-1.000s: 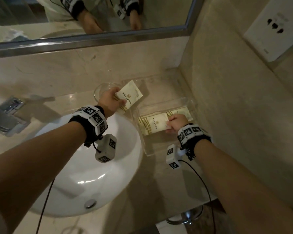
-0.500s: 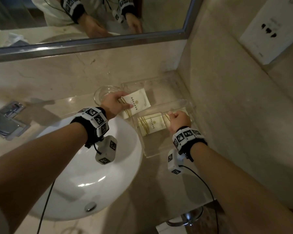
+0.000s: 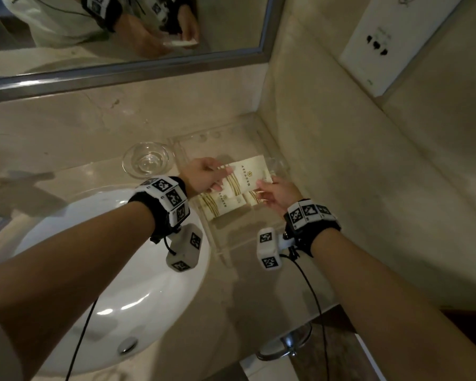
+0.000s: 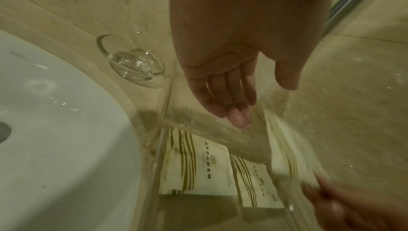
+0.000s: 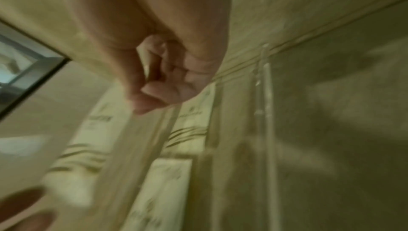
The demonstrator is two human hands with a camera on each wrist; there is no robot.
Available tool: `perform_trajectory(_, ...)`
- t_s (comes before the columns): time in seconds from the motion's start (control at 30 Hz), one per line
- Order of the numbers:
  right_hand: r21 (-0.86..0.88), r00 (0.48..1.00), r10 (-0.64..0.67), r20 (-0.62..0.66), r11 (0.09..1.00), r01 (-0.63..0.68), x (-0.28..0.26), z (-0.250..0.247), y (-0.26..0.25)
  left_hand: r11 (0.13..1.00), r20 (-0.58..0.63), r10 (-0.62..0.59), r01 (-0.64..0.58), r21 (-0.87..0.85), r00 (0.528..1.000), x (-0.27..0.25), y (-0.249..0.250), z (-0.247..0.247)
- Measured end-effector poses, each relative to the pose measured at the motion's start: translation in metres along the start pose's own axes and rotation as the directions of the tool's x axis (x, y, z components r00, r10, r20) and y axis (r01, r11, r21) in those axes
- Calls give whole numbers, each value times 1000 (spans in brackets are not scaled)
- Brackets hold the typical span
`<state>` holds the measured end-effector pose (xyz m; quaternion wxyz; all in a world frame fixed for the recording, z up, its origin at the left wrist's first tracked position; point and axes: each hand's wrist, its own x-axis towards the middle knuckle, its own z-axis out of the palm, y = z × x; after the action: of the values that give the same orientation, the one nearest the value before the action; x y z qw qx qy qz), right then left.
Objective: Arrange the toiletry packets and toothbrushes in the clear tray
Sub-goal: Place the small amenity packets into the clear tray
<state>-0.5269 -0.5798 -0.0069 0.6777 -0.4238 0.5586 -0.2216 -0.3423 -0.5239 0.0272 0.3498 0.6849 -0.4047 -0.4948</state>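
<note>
The packet (image 3: 248,174) that the left hand (image 3: 204,177) held alone over the glass dish (image 3: 147,160) a second ago has moved right and now hangs above the back part of the tray (image 3: 239,243), with both hands on it. The right hand (image 3: 275,193), which was down on the packets in the tray half a second ago, has lifted to meet it and pinches its right edge. This looks like a handover or a two-handed lowering, so the third packet is close to being placed, probably behind the first two.

The left hand's state is mixed. In the head view its fingers and thumb lie along the packet's left end, while the left wrist view shows the fingers (image 4: 238,119) nearly straight and the packet (image 4: 284,151) off to their right, so it cannot be told whether that hand still grips. The right wrist view is blurred, with thumb and fingers (image 5: 167,93) curled together.

Two packets (image 3: 223,204) already lie flat, side by side, in the tray's middle section, just under the held one and touching neither hand. The tray sits on the worktop (image 3: 259,292) beside the basin (image 3: 121,270), in the corner by the wall. No toothbrush can be made out.
</note>
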Motion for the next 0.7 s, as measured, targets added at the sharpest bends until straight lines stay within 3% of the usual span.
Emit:
perform_trajectory(0.07, -65, 991, 33, -129, 997, -42, 2, -16, 5, 999, 11, -39, 39, -35, 999, 2, -3, 0)
perform_trajectory(0.17, -161, 975, 37, -221, 984, -74, 6, -39, 17, 998, 12, -47, 47, -29, 999, 4, -9, -5)
perform_trajectory(0.47, -309, 932, 114, -345, 924, -227, 35, -51, 30, 997, -68, -76, 74, -29, 995, 12, -26, -17)
perform_trajectory(0.7, -202, 928, 155, -340, 951, -232, 51, -36, 24, 996, -83, -80, 77, -41, 993, 14, -35, -20)
